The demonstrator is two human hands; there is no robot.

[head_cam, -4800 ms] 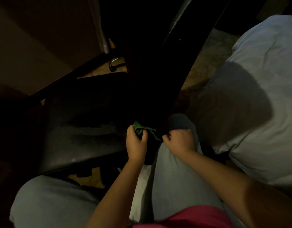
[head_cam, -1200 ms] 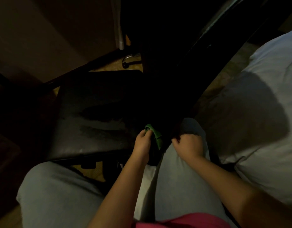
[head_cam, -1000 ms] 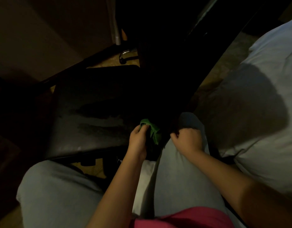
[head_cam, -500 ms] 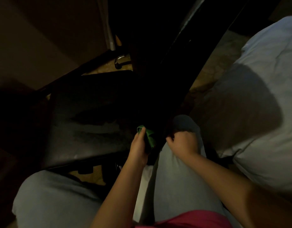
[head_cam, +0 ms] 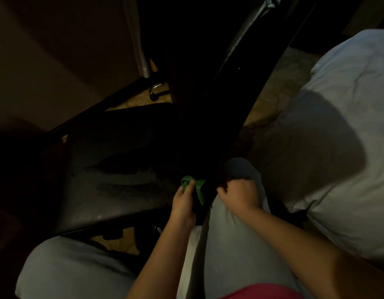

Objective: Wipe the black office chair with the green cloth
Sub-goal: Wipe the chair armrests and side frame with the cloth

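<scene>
The left hand grips the bunched green cloth, pressing it against the dark lower edge of the black chair where seat meets backrest. Just right of it, the right hand is curled into a fist on the person's knee, beside the chair back. A pale pillow lies farther right.

Dim room; tan wall at left; mottled brown floor; white bedding at right.
</scene>
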